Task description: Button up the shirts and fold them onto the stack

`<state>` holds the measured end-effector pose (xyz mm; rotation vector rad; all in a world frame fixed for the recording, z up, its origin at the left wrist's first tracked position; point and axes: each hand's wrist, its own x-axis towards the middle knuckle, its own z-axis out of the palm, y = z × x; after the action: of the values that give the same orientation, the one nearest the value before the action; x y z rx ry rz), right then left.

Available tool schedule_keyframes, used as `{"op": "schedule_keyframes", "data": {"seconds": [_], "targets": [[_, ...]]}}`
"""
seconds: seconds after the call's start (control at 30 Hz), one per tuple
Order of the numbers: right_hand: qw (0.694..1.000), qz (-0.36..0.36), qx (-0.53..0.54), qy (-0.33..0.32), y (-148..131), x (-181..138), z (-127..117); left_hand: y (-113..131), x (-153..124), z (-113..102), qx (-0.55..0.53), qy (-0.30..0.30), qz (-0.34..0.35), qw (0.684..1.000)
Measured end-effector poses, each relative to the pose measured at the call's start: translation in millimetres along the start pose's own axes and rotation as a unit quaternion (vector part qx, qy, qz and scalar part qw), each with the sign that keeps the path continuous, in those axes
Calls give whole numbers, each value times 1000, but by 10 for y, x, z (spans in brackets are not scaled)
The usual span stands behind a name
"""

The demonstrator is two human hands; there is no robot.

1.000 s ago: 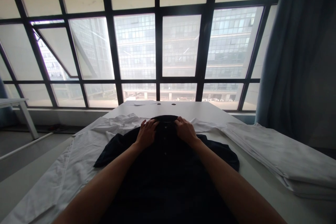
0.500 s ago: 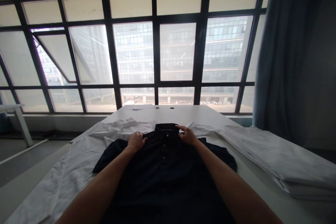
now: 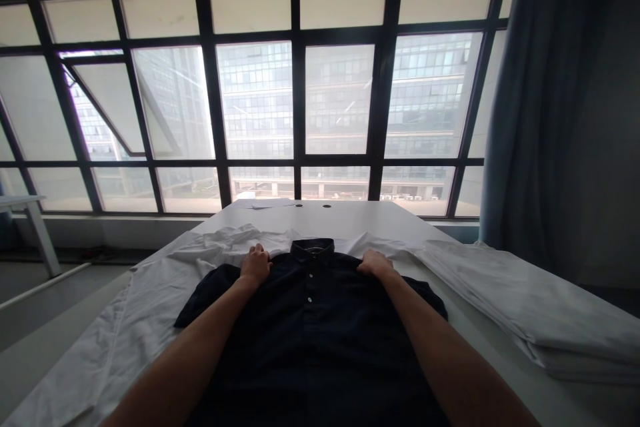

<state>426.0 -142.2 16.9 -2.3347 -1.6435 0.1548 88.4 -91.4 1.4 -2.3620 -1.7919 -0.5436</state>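
Our hands have moved outward from the collar [image 3: 313, 248] of the dark shirt [image 3: 310, 327]. A second ago both sat close together at the neck, and half a second ago the right one was still at the collar's edge. Now our left hand [image 3: 256, 264] rests on the shirt's left shoulder and our right hand [image 3: 376, 263] on its right shoulder. They are well apart, with the collar bare between them.

Both hands press down on the cloth with the fingers bent over the far shoulder edge. We cannot tell whether they pinch the fabric or only lie on it.

The shirt lies front up and buttoned in the lower middle of the frame, sleeves spread to either side, its collar pointing toward the window [image 3: 300, 100]. It looks flatter across the top than before, so the smoothing seems to have passed from the neck to the shoulders.

Under and to the left of the shirt lies a rumpled white cloth [image 3: 150, 300]. A folded white stack [image 3: 525, 307] sits at the right of the worktop [image 3: 345, 217].
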Motion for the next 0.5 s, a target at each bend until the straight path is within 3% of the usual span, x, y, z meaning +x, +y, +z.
{"op": "schedule_keyframes", "data": {"seconds": [0.17,0.3,0.4,0.5], "targets": [[999,-22,15,34,-1,-76,-130,-33,49,-130,4,63,-17,998],[991,-57,10,123,-57,-139,-306,-120,172,-337,2,100,-32,994],[976,-83,-14,203,-130,-100,-473,-160,377,-525,-8,140,-23,990],[967,-81,-30,241,-199,58,-610,-131,681,-640,-5,148,-31,988]]}}
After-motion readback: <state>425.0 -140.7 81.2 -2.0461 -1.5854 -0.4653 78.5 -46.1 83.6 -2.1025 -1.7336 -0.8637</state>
